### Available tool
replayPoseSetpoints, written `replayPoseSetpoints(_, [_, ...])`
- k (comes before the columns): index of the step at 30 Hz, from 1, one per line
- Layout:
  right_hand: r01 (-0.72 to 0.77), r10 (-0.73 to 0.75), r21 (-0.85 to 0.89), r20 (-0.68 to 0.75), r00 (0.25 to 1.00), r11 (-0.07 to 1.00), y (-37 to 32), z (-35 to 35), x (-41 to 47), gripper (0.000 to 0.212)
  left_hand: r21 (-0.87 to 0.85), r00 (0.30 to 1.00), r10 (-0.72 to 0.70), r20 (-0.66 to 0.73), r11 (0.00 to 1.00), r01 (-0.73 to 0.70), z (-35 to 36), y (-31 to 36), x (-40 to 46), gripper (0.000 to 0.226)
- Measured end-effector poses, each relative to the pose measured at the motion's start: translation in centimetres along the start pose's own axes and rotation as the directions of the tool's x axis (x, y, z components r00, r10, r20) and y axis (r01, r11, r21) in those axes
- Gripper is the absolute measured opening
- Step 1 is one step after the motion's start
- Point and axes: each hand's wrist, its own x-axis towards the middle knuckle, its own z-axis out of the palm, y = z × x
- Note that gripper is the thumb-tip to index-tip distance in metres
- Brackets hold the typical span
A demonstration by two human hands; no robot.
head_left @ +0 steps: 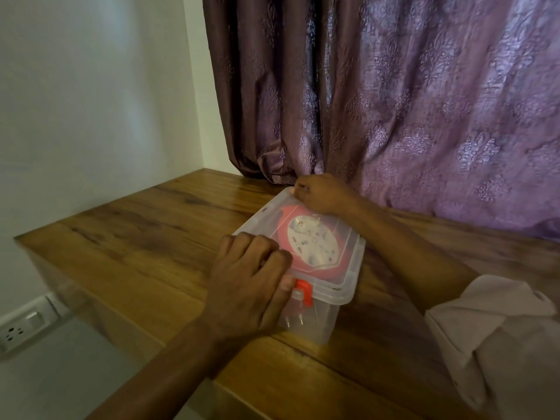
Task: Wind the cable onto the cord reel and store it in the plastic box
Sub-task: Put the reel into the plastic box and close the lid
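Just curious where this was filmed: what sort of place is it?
Probably a room in a home: a patterned purple curtain hangs behind a wooden table, and a wall socket sits low on the plain wall.

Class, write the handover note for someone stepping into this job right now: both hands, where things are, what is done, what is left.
Left hand: fingers curled over the lid's near edge, thumb by the red latch.
Right hand: gripping the lid's far corner.
Cord reel: inside the plastic box on the wooden table, lid on top.
Done: reel stored, lid placed.
Left: confirm the latches are snapped shut; I cannot tell from here.
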Motion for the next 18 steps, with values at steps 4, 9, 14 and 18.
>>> replayPoseSetpoints(4, [0.001, -0.001, 0.013, -0.009, 1.000, 1.000, 0.0, 0.0, 0.0, 0.034, -0.035, 0.997, -0.071, -0.017, 0.997, 0.070, 0.4, 0.4, 0.6, 0.037])
replayPoseSetpoints(9, [-0.097, 0.095, -0.065, -0.031, 0.995, 0.993, 0.1, 0.4, 0.0, 0.036, -0.188, 0.979, -0.195, 0.064, 0.961, 0.204, -0.3, -2.8, 0.6, 0.021])
replayPoseSetpoints(14, [-0.258, 0.263, -0.050, 0.189, 0.946, 0.965, -0.1, -2.0, -0.2, 0.038, -0.384, 0.869, -0.398, 0.294, 0.784, 0.489, -2.9, -10.7, 0.7, 0.027])
replayPoseSetpoints(18, [-0.487, 0.201, 0.419, 0.563, 0.801, 0.767, -0.2, -3.0, -3.4, 0.041, -0.295, 0.663, -0.522, 0.538, 0.620, 0.727, -5.6, -16.5, 2.3, 0.028])
